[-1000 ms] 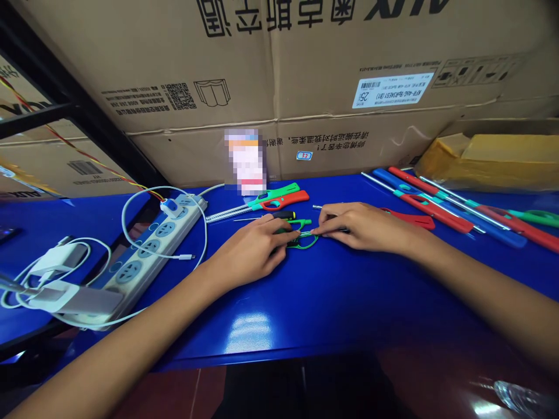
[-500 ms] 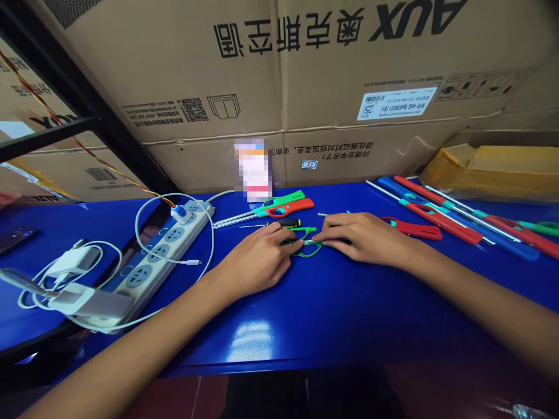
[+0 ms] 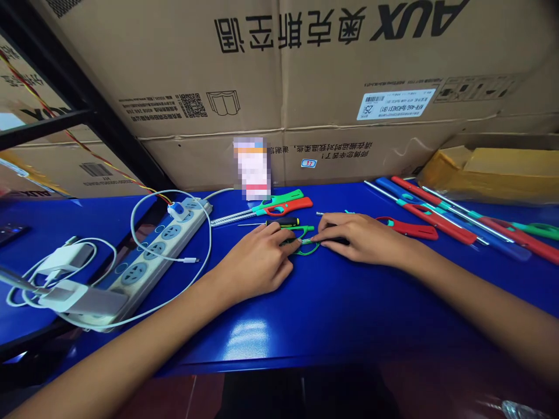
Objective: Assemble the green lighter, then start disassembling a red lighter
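Observation:
Near the middle of the blue table (image 3: 279, 314), my left hand (image 3: 268, 253) is closed on a green plastic part (image 3: 309, 249) with a loop. My right hand (image 3: 345, 235) pinches at the right side of the same spot, where a small metallic piece shows between the fingertips; what exactly it grips is too small to tell. A yellow-and-black screwdriver (image 3: 288, 222) lies just behind my left fingers. Behind it are a green lighter (image 3: 293, 196) and a red lighter (image 3: 297, 205), rods pointing left. Another red lighter (image 3: 414, 228) lies beyond my right wrist.
A white power strip (image 3: 151, 273) with cables and chargers (image 3: 82, 297) lies at the left. Several red, blue and green lighters (image 3: 454, 224) lie at the right. A phone-like pixelated object (image 3: 253, 170) leans on the large cardboard box (image 3: 196, 70).
The whole view has shifted slightly. Both hands stay at the green part, with almost no visible movement.

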Demonstrator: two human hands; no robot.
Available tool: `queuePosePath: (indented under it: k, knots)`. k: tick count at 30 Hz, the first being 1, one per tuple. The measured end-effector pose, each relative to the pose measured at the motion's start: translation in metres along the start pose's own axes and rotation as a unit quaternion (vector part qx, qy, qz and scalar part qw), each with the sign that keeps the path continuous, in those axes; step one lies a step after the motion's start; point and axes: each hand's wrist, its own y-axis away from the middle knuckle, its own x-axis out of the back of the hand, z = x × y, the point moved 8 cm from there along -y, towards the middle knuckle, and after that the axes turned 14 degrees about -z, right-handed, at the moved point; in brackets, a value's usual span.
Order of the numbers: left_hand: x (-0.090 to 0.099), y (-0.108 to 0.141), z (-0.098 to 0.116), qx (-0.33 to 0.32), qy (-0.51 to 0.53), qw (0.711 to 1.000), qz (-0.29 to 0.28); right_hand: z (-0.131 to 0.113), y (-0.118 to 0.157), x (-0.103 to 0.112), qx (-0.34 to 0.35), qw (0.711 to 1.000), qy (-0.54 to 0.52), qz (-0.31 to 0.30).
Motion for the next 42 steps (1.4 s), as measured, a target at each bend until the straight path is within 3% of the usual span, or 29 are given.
queuePosePath:
  k: [12, 21, 26, 32, 36, 42]
  knots:
    - [0.0, -0.001, 0.0, -0.006, 0.028, 1.0, 0.003, 0.011, -0.003, 0.002, 0.043, 0.99, -0.135, 0.025]
    - [0.002, 0.001, 0.002, 0.037, 0.028, 0.998, 0.031, 0.012, 0.002, 0.025, 0.015, 0.989, -0.115, 0.09]
    - [-0.003, -0.001, 0.011, 0.057, -0.031, 0.998, 0.025, 0.025, 0.018, 0.055, -0.043, 0.985, -0.029, 0.162]
    - [-0.012, 0.0, 0.014, 0.068, -0.053, 0.996, 0.014, 0.082, 0.048, 0.074, -0.171, 0.96, 0.008, 0.223]
    - [-0.015, -0.001, 0.013, 0.059, -0.038, 0.998, -0.002, 0.113, 0.053, 0.06, -0.22, 0.963, -0.028, 0.153]
    - [-0.012, -0.001, 0.005, 0.063, -0.003, 0.998, -0.002, 0.117, 0.039, 0.027, -0.214, 0.969, -0.127, 0.007]
